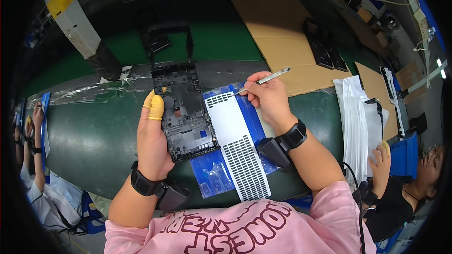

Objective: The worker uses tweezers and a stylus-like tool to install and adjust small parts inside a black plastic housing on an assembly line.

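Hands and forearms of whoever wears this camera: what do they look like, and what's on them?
The left hand wears yellow finger covers; none show on the right hand. Both forearms are bare below short pink sleeves and carry black wrist straps with chunky black boxes. A thin black cable runs by the right sleeve.

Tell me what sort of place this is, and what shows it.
Probably a factory assembly area: a long green workbench, a co-worker at the right, and a black plastic housing in the person's left hand.
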Motion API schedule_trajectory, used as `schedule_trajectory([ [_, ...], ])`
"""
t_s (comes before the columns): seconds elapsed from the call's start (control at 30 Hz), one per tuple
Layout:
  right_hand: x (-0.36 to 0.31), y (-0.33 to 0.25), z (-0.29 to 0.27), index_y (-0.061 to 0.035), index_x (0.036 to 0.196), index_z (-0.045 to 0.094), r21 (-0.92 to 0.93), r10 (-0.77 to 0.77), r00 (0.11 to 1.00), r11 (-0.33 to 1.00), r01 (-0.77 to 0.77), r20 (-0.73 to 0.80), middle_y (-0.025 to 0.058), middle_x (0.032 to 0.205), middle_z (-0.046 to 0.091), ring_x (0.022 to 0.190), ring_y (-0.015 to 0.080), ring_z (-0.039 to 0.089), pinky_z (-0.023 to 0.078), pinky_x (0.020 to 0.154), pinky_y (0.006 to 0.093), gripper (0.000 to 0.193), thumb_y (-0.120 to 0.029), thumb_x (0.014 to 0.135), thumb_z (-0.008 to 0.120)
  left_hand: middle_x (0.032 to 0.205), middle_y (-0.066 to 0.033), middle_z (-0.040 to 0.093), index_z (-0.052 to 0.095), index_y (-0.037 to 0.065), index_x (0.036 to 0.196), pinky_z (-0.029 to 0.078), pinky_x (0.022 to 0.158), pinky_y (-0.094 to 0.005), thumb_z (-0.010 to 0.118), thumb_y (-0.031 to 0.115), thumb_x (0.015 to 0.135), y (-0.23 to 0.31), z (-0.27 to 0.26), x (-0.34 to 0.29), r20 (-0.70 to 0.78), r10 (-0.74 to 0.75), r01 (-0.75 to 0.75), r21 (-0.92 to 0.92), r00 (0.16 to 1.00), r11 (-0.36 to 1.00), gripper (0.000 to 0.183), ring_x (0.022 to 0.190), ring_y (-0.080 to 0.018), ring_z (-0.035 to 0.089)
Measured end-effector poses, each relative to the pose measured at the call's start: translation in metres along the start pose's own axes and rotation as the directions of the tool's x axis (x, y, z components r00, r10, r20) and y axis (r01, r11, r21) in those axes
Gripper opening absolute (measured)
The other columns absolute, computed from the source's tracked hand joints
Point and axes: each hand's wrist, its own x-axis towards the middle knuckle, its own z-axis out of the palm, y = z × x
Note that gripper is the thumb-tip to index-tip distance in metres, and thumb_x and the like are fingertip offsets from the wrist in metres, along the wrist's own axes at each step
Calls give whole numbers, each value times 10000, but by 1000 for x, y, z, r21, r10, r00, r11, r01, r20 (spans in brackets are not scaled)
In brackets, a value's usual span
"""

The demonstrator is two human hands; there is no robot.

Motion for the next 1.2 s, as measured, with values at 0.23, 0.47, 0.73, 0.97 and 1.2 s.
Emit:
schedule_trajectory([
  [0.23,-15,-20,6,-2,857,494,98,61,996,993,-68,67,95,665,586,498,62,477,346,408,158,134,3,742,563,1107,-68,463,345,92,1172,449,824,-340,375,173,904,-1,4,-2,30,-11,12,-41,999,999,281,981,-175,499],
  [0.47,-73,-49,48,21,904,509,102,-86,971,993,65,223,100,749,603,643,84,557,378,503,159,181,-28,753,596,1112,-83,474,335,108,1190,452,828,-350,364,190,908,0,9,-10,219,-107,140,-142,970,980,295,1003,-186,497],
  [0.73,-88,-33,55,42,929,479,160,-146,953,981,106,265,121,846,578,776,156,587,475,700,231,179,38,770,562,1134,-95,461,317,103,1207,445,843,-354,374,206,904,0,14,-18,210,-93,133,-184,973,974,325,1015,-198,494],
  [0.97,-86,-31,55,45,925,485,165,-153,949,980,110,274,113,844,573,784,154,588,474,708,233,161,41,777,549,1141,-92,455,316,104,1205,444,846,-352,367,196,906,1,12,-19,238,-81,129,-195,968,972,317,1024,-194,490],
  [1.2,-85,-34,56,25,918,477,112,-136,957,988,110,255,156,824,594,769,206,603,486,717,299,150,18,780,533,1135,-83,463,326,99,1197,436,850,-349,370,182,904,0,13,-18,231,-67,112,-188,971,976,307,1029,-190,487],
])
